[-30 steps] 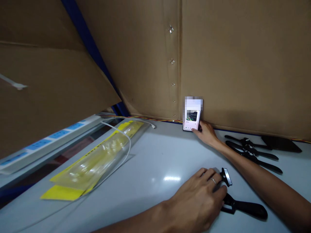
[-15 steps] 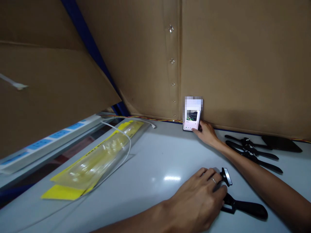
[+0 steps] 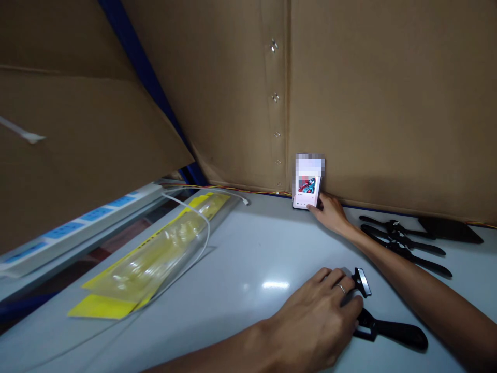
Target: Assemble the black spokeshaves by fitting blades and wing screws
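Observation:
At the bottom middle, my left hand (image 3: 316,316) is closed over a black-handled tool (image 3: 402,334) lying on the table. Its handle and an open rectangular frame stick out to the right of my fingers. Above them shows a small black head with a silver edge (image 3: 363,283); whether it joins the handle is hidden under my hand. Further back, my right hand (image 3: 332,212) grips the lower right edge of a phone (image 3: 306,194) that stands leaning against the cardboard wall. My thumb lies on the lit screen, whose upper part is blurred out.
Behind my right forearm lie several black-handled tools (image 3: 404,243) and a flat dark blade-like piece (image 3: 452,229). Left are yellow and clear plastic packaging (image 3: 147,259), a white cable (image 3: 208,233) and a power strip (image 3: 81,225). Cardboard (image 3: 388,103) walls the back.
The small picture on the phone screen has changed from dark to red and blue. Both hands and the tools stay where they were.

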{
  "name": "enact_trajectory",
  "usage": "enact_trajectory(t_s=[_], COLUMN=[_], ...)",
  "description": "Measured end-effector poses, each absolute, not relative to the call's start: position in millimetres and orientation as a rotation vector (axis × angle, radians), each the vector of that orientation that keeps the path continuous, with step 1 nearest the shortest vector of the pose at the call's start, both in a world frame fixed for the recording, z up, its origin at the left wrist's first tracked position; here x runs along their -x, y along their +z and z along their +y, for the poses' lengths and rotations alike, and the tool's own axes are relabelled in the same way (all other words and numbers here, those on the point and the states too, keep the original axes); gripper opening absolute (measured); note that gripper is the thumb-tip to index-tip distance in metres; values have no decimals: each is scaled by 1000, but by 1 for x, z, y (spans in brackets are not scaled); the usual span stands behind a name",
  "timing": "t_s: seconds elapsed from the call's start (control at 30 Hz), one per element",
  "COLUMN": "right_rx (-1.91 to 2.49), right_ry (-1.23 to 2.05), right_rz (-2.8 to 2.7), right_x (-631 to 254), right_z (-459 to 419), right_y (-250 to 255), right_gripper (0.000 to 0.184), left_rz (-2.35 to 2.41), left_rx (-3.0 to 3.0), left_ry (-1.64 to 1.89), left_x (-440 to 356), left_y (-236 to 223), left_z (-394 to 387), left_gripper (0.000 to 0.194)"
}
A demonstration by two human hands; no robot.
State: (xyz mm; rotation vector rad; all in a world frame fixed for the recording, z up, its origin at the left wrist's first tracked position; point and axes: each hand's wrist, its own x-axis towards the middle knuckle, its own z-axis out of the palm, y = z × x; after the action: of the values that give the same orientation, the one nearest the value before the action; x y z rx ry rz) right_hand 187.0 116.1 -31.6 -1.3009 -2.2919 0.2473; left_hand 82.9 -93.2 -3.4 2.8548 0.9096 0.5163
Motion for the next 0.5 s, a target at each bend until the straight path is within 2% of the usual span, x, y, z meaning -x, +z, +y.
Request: enact_trajectory(t_s=[0.5], right_rx=[1298], right_ry=[251], right_rz=[-2287], right_x=[-187], right_z=[117], right_y=[-32], right_gripper=[33], left_rz=[913], left_rx=[-2852], left_ry=[498], left_x=[-83], left_y=[-3], left_z=[-94], left_gripper=[12])
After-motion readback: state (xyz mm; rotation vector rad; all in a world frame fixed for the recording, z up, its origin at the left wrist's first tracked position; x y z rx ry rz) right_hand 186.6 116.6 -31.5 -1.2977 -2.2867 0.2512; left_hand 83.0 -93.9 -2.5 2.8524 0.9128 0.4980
